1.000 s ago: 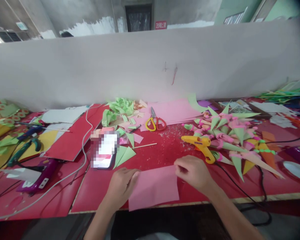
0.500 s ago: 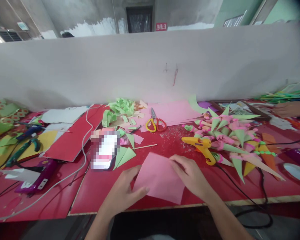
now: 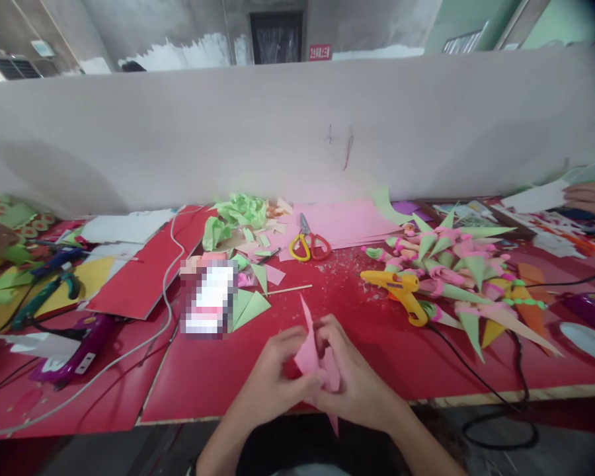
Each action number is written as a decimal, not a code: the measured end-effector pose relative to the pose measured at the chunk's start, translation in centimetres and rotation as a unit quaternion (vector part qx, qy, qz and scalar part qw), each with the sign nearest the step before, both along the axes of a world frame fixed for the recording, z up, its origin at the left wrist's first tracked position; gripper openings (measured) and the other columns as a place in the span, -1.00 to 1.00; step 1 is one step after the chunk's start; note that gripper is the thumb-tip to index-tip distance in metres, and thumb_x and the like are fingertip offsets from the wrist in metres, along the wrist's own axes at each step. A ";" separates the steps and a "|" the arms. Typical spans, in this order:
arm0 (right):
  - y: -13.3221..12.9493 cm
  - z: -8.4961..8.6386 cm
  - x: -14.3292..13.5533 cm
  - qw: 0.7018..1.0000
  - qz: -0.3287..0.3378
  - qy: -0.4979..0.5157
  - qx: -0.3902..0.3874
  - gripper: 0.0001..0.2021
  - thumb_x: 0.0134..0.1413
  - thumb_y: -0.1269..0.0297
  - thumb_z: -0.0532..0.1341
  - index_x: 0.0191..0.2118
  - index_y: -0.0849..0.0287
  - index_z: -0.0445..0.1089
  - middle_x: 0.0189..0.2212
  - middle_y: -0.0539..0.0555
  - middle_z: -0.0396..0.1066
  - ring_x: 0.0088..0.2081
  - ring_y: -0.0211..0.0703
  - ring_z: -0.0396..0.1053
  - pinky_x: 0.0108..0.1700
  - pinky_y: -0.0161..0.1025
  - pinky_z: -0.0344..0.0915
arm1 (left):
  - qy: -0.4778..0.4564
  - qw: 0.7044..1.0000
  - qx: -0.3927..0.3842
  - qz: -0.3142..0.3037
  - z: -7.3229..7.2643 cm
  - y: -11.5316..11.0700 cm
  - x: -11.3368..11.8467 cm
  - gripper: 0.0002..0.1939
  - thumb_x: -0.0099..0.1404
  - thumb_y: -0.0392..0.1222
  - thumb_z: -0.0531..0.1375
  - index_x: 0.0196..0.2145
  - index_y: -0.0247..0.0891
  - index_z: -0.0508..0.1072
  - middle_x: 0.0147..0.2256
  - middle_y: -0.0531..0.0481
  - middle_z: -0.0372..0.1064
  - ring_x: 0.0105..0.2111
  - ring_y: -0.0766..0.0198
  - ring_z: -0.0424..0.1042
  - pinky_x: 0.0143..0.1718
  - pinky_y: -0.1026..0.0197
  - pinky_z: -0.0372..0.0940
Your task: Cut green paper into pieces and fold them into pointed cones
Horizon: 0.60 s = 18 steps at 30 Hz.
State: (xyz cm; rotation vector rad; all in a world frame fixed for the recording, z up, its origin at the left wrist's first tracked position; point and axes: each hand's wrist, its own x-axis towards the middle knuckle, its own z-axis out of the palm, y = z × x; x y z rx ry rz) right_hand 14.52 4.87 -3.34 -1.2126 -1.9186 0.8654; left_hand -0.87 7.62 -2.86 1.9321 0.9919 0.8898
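A pink paper sheet (image 3: 307, 354), bent and seen partly edge-on, is between my two hands above the front edge of the red table. My left hand (image 3: 282, 377) pinches it from the left, thumb towards the middle. From the right, my right hand (image 3: 350, 377) grips the same sheet with curled fingers. The sheet's pointed top sticks up above the fingers, and another tip hangs below them. Beyond the hands lie red-and-yellow-handled scissors (image 3: 310, 246), a thin stick (image 3: 290, 289) and green paper triangles (image 3: 250, 311).
A yellow glue gun (image 3: 399, 291) and a pile of paper cones (image 3: 456, 271) lie right. A phone (image 3: 211, 297), white cable (image 3: 166, 284) and purple power strip (image 3: 86, 350) are left. Other people's hands (image 3: 592, 198) show at both sides.
The pink sheet was spread flat between my hands; now it is bent and raised edge-on. My hands have come closer together. At the far right, a person's hand now holds white paper.
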 end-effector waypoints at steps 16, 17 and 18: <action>0.4 0.4 1.3 0.990 0.070 0.122 -0.025 -0.70 -0.17 0.27 0.25 -0.22 0.11 0.27 -0.27 0.05 0.29 -0.23 -0.12 0.29 -0.20 -0.26 0.26 | -0.061 0.992 -0.002 -0.108 0.2 0.8 -0.4 -0.66 0.09 0.08 0.17 -0.37 -0.27 0.47 -0.30 -0.08 0.42 -0.30 0.19 0.36 -0.22 0.21 0.23; 0.3 0.2 1.4 0.991 0.066 0.119 -0.022 -0.71 -0.14 0.28 0.23 -0.20 0.10 0.28 -0.27 0.05 0.31 -0.22 -0.12 0.30 -0.19 -0.26 0.27 | -0.054 0.992 0.006 -0.111 0.2 0.9 -0.4 -0.72 0.13 0.01 0.15 -0.36 -0.26 0.48 -0.26 -0.08 0.43 -0.27 0.18 0.37 -0.18 0.20 0.23; 0.2 0.1 1.4 0.992 0.058 0.113 -0.020 -0.71 -0.12 0.29 0.21 -0.18 0.08 0.29 -0.27 0.05 0.33 -0.22 -0.12 0.31 -0.19 -0.26 0.27 | -0.047 0.992 0.012 -0.115 0.2 0.9 -0.4 -0.77 0.17 -0.06 0.13 -0.35 -0.25 0.48 -0.23 -0.09 0.43 -0.25 0.18 0.37 -0.16 0.19 0.22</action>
